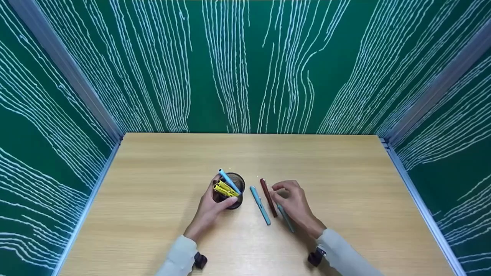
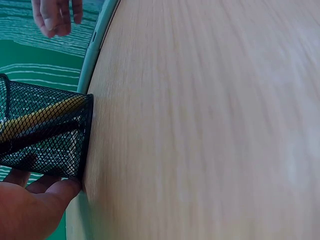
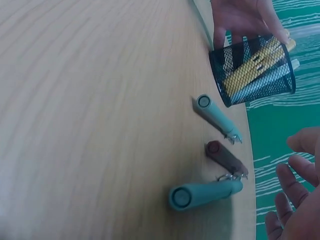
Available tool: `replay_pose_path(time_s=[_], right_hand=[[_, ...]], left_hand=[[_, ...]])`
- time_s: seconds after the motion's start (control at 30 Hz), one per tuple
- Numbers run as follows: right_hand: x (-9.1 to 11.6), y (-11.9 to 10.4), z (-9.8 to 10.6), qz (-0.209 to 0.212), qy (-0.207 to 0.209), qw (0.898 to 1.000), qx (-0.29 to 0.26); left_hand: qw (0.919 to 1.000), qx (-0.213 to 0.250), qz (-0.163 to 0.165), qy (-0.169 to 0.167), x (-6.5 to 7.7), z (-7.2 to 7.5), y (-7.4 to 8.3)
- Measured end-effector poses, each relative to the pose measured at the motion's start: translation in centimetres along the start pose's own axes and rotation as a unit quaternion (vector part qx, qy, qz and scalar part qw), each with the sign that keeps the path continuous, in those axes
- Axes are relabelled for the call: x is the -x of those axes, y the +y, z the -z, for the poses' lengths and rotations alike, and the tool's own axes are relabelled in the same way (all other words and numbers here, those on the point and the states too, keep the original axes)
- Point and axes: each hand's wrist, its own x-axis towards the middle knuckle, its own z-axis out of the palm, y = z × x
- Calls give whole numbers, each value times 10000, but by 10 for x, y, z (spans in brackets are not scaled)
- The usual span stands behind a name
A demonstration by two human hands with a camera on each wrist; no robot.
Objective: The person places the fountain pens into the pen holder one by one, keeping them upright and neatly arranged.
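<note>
My left hand [image 1: 209, 209] grips a black mesh pen cup [image 1: 243, 181] round its side, thumb at the rim. Inside the cup lean yellow pens [image 1: 226, 188] and a light blue pen [image 1: 229, 180]. In the left wrist view the cup [image 2: 50, 97] stands on the table with the fingers near its base. To its right lie a teal pen [image 1: 260, 206], a dark red pen [image 1: 268, 198] and another teal pen [image 1: 286, 219]. Over these last two hovers my right hand [image 1: 294, 203], fingers loosely bent. The right wrist view shows this hand [image 3: 300, 200] holding nothing, apart from the pens.
A light wooden table [image 1: 172, 157] carries everything. Green panels [image 1: 261, 76] with wavy white lines stand behind it and at both sides, joined by grey posts [image 1: 69, 69]. Each wrist wears a small dark device [image 1: 200, 260].
</note>
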Motion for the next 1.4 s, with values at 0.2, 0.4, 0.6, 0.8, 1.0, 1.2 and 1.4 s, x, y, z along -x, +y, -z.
replay_pose_path(time_s=[0.2, 0.4, 0.6, 0.8, 1.0, 1.2, 1.4], right_hand=[[3, 6, 4, -259, 124, 9996, 12], [8, 13, 5, -402, 186, 9990, -21], [15, 23, 3, -486, 225, 9986, -9], [21, 30, 0, -594, 207, 9980, 65], [24, 34, 0, -521, 213, 9984, 111], [27, 38, 0, -466, 223, 9986, 105], [30, 38, 0, -519, 220, 9984, 80]], left_hand=[[9999, -65, 69, 33, 0, 0, -1], [9999, 12, 98, 15, 1, 1, -3], [9999, 3, 161, 24, 0, 2, -4], [9996, -21, 283, 49, 0, 2, -3], [9999, 40, 140, 72, 0, 1, -3], [9999, 123, 63, 35, 0, 0, -3], [9999, 55, 80, 32, 0, 0, -1]])
